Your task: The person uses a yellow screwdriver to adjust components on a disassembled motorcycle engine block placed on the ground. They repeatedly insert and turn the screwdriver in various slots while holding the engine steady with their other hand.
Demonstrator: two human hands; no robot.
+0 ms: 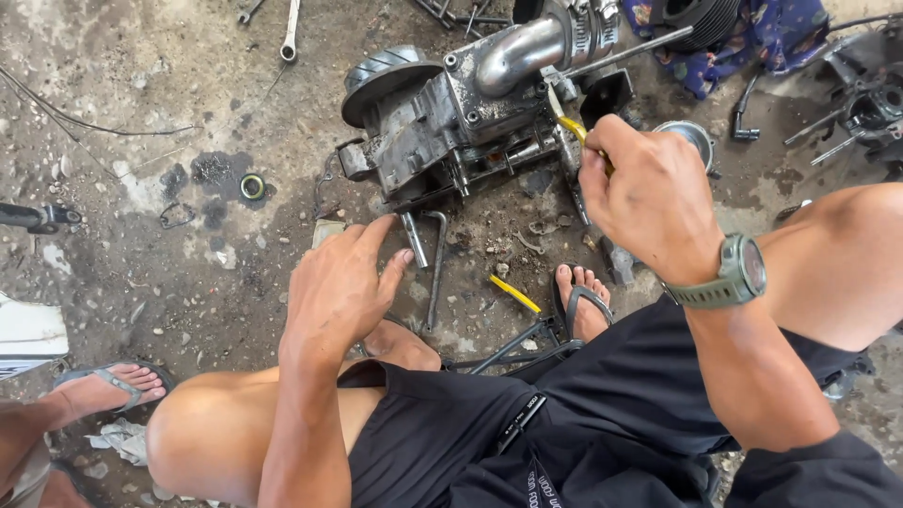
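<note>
I squat over a greasy engine block [442,118] with a chrome exhaust pipe [517,52], set on a dirty concrete floor. My right hand [649,193], with a green wristwatch, is closed around a yellow-handled tool [570,126] whose tip is at the engine's right side. My left hand [343,282] hovers open just below the engine, fingers close to a metal socket wrench [414,240] and an L-shaped key [437,268] lying on the floor.
A yellow-handled tool [514,293] lies by my sandalled foot [583,301]. Wrenches [290,33] lie at the top left, a small ring [252,186] at the left. More engine parts [870,108] and a blue cloth [771,33] lie at the top right. Another person's sandalled foot [108,386] is at the lower left.
</note>
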